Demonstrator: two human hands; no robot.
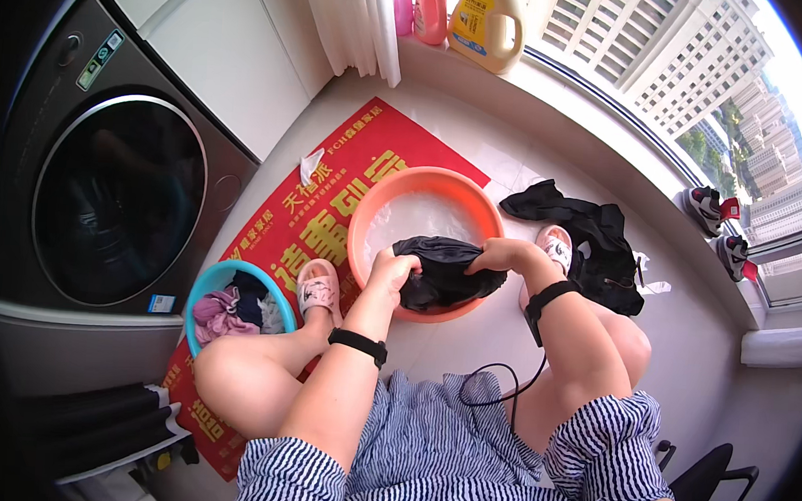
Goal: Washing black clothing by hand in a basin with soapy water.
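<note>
Between my two hands a wet-looking black garment [441,270] is stretched over the near side of an orange plastic basin [358,248]. My left hand [394,272] grips its left edge, and my right hand [500,256] grips its upper right edge. Sudsy water [413,217] shows in the far part of the basin. Part of the garment hangs low towards the near rim; whether it touches the water is hidden. More black clothing [598,242] lies spread on the floor to the right of the basin. A turquoise basin [194,307] at the left holds purple, dark and pale clothes [221,315].
A front-loading washing machine [122,199] stands at the left. A red mat [330,170] lies under the basins. Detergent bottles [487,25] and a pair of sneakers [706,210] stand along the window ledge. A black cable [488,402] loops below my right forearm.
</note>
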